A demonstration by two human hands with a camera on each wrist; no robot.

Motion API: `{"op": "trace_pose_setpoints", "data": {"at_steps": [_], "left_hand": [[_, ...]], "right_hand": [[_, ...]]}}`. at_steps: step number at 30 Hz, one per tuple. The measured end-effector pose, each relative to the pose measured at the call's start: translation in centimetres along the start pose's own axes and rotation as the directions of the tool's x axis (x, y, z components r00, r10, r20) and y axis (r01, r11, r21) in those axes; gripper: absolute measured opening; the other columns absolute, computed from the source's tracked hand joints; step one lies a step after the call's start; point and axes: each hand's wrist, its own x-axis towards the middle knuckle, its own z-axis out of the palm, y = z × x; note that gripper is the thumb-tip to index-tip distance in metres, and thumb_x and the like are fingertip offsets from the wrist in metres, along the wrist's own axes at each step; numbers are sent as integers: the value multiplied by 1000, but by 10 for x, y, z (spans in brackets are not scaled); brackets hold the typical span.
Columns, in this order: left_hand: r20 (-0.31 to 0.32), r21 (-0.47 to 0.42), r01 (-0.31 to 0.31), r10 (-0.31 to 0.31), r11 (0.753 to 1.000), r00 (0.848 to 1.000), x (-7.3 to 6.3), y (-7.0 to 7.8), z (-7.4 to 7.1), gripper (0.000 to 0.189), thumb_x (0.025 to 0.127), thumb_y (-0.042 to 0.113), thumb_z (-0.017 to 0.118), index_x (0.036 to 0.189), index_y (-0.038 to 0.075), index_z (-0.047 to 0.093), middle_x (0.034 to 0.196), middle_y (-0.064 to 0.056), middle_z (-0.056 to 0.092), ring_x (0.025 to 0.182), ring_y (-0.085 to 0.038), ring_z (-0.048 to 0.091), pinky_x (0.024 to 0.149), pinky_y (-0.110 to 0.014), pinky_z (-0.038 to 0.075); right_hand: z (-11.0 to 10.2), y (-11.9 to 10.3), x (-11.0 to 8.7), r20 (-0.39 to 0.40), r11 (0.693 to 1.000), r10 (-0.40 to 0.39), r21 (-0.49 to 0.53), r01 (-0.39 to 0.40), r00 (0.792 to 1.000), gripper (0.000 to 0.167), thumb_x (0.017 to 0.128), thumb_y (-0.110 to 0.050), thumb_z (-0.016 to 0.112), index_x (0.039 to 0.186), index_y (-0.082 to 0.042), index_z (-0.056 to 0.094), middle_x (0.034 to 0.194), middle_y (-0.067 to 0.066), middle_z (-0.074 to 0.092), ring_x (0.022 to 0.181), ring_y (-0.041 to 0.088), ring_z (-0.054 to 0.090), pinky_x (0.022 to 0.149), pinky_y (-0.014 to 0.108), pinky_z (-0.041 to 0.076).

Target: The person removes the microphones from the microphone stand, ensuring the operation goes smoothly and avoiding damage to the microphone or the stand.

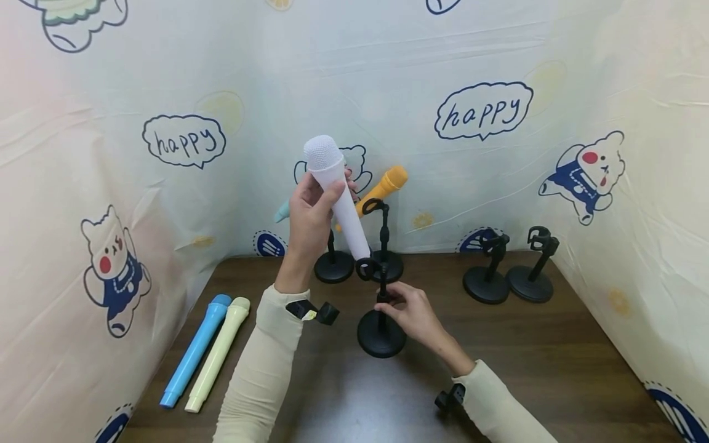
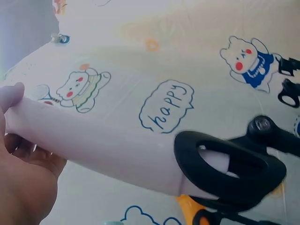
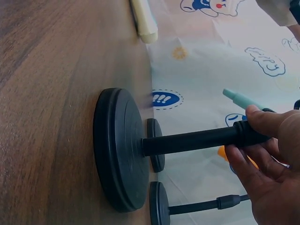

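My left hand (image 1: 310, 215) grips a white microphone (image 1: 350, 221) around its upper body, with the mesh head up and the handle slanting down to the right. The handle's lower end is right at the clip ring (image 2: 185, 161) of a black microphone stand (image 1: 381, 337), and white shows through the ring in the left wrist view. With thumb and fingers, my right hand (image 1: 412, 311) pinches the stand's upright pole (image 3: 192, 141) near its collar. The stand's round base is on the table. Fingers of the left hand are partly hidden behind the microphone.
Behind stand two black stands, with an orange microphone (image 1: 394, 178) and a teal one (image 1: 282, 211) partly hidden by the left hand. A blue microphone (image 1: 196, 347) and a pale yellow one (image 1: 218, 354) lie at left. Two bare stands (image 1: 485, 285) are at right, near the printed curtain (image 1: 388, 55).
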Motion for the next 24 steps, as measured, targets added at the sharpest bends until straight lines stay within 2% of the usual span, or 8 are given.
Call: {"op": "trace_pose_setpoints", "data": {"at_steps": [3,7,10,13,18,24], "left_hand": [[-14,-41,-10,9,999,1000,3,0,1,45,104,5,58,148,2,48,121,-8,69,103,-17,73,102,-44,61],[-20,-71,-55,54,996,998,5,-1,1,43,105,10,57,147,7,48,117,-10,69,95,-18,73,96,-39,63],[-13,-85,-96,96,992,995,7,-1,0,41,107,20,60,146,11,48,111,-7,70,88,-17,73,91,-38,64],[-2,-98,-118,118,988,993,7,0,-2,47,106,35,66,143,14,47,103,-3,71,80,-16,73,81,-34,65],[-18,-93,-94,93,991,996,5,3,-8,63,97,54,74,141,17,47,92,0,69,67,-13,69,66,-27,63],[-40,-9,-52,52,999,998,-3,3,-19,63,99,55,71,143,18,47,88,1,64,61,-11,63,60,-24,59]], "right_hand": [[0,0,0,2,1000,3,1,-3,1000,23,91,-11,85,111,-7,76,107,7,78,99,21,76,86,34,65],[0,1,-1,1,1000,5,4,-5,1000,23,90,-12,85,111,-9,76,107,6,78,99,20,76,86,34,65],[-1,1,0,-2,1000,-2,5,2,1000,23,90,-12,86,111,-10,76,107,6,78,98,20,76,86,33,65],[-1,2,0,-6,1000,-10,6,10,1000,23,90,-12,86,111,-9,76,107,6,78,99,20,76,86,32,65],[0,2,1,-12,1000,-11,-1,11,1000,23,90,-12,86,110,-9,76,106,5,78,98,19,76,86,29,65],[0,3,-1,-11,1000,-10,8,10,1000,22,90,-12,86,110,-10,76,106,4,78,98,19,76,87,37,65]]}}
